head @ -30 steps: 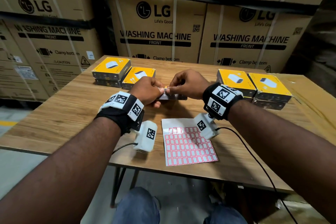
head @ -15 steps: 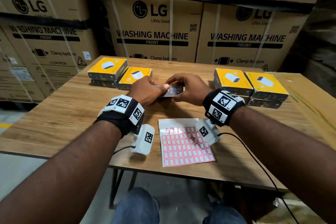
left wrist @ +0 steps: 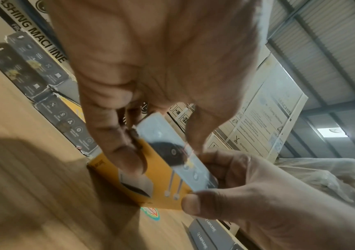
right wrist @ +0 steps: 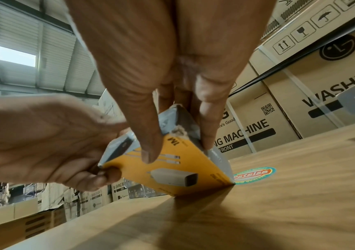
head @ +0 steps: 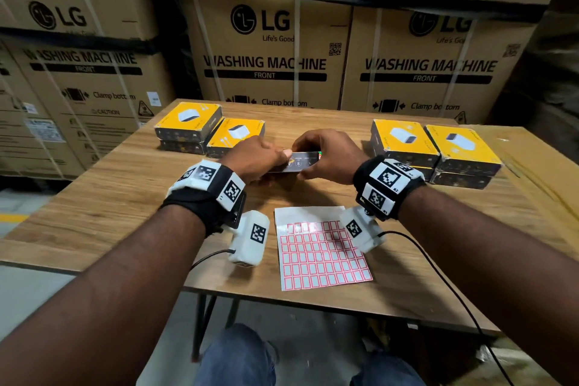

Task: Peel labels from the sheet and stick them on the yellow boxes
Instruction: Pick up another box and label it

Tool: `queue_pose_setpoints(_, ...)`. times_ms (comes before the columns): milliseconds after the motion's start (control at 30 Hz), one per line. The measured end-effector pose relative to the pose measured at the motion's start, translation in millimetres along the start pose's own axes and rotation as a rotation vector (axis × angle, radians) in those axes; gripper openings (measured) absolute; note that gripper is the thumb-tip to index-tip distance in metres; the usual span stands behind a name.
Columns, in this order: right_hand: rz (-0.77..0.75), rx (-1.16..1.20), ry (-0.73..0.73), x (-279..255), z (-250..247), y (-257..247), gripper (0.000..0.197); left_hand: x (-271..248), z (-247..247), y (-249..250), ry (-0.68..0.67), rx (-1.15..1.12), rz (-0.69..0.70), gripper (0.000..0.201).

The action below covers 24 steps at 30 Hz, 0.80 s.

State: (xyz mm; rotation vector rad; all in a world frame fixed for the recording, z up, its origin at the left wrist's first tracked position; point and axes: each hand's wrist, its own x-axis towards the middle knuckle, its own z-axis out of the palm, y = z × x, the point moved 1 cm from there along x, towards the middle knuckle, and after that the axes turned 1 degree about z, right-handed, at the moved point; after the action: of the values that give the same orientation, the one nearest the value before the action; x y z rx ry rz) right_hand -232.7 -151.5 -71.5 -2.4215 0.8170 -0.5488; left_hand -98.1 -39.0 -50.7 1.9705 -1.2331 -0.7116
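A yellow box with grey sides stands tilted on one edge at the middle of the wooden table. My left hand grips its left end. My right hand grips its right end, thumb on the yellow face and fingers over the top. The left wrist view shows the box between the left hand and the right hand. In the right wrist view the box rests a lower corner on the table. The label sheet, white with red-bordered labels, lies flat near the front edge.
Stacked yellow boxes and another sit at the back left; two more stacks sit at the back right. Large cardboard cartons wall the far side. A round coloured sticker marks the tabletop.
My hands were pinching close together at the box's near edge. They have spread apart to its two ends, and the box sits slightly further from me.
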Motion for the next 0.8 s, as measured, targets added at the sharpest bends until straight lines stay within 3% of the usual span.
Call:
queue_pose_setpoints(100,-0.008,-0.044,0.014,-1,2,-1,0.049,9,4,-7,0.047,0.085,0.007,0.053)
queue_pose_setpoints(167,-0.002,-0.070,0.005,-2,2,-2,0.047,15,6,-10,0.047,0.091,-0.009,0.058)
queue_pose_setpoints(267,0.003,-0.084,-0.014,-3,0,-3,0.045,14,5,-2,-0.021,0.060,-0.068,0.047)
queue_pose_setpoints(400,-0.011,-0.126,-0.012,-4,5,-6,0.044,18,4,-3,-0.065,0.017,-0.148,0.017)
queue_pose_setpoints(600,-0.021,-0.176,-0.022,-9,11,-7,0.043,21,14,-10,-0.058,0.001,-0.238,0.016)
queue_pose_setpoints(800,-0.023,-0.205,-0.027,-10,14,-9,0.045,24,22,-17,-0.031,-0.072,-0.190,0.021)
